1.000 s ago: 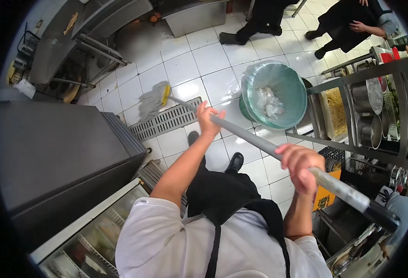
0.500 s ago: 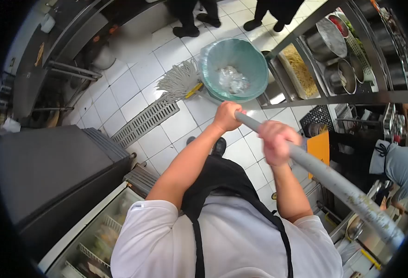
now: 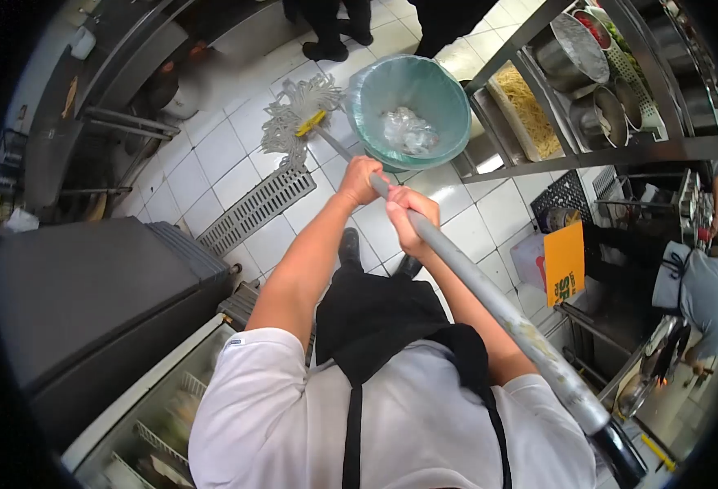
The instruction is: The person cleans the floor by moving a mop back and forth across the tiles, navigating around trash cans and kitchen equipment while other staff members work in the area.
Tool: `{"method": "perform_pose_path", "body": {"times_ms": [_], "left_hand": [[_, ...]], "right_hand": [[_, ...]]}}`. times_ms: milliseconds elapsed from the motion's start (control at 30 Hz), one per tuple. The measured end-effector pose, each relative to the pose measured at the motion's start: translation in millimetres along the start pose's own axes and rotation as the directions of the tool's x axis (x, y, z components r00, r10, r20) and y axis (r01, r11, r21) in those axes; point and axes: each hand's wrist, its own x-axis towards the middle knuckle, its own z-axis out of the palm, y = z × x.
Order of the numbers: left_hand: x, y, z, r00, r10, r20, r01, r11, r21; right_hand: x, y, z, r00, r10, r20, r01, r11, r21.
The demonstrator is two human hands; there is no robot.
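A long grey mop handle (image 3: 489,293) runs from the lower right up to the mop head. My left hand (image 3: 360,180) is wrapped round it nearer the mop end. Just behind, my right hand (image 3: 412,218) grips the same handle, close to my left. The mop's grey strings (image 3: 289,122), under a yellow clamp (image 3: 311,123), lie spread on the white tiles beside a floor drain grate (image 3: 261,210). Right of the mop head stands a green bin (image 3: 450,122) with a clear liner and crumpled plastic inside.
Two co-workers' dark legs (image 3: 324,28) show at the top. A metal shelf (image 3: 603,173) with pots and food trays is at the right, with another person (image 3: 689,281) beyond it. At left stands a dark grey counter (image 3: 90,293), above an open glass-topped case (image 3: 143,391).
The mop head has moved left and slightly up, away from the bin's base. My right hand has slid down the handle towards my left, and both hands have shifted left.
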Motion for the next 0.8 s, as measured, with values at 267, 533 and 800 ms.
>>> {"method": "perform_pose_path", "body": {"times_ms": [267,533,800], "left_hand": [[-2,154,96,0.950,-0.163,-0.265,0.108,0.971,-0.211],[-5,215,165,0.957,-0.251,0.149,0.287,0.898,-0.332],[-50,194,141,0.934,-0.348,-0.085,0.316,0.912,-0.262]], "right_hand": [[-6,-107,-135,0.988,0.155,0.004,-0.154,0.985,-0.076],[-18,-102,-239,0.996,0.081,0.022,-0.081,0.863,0.498],[-38,-43,-171,0.954,0.242,0.175,-0.295,0.851,0.435]]}}
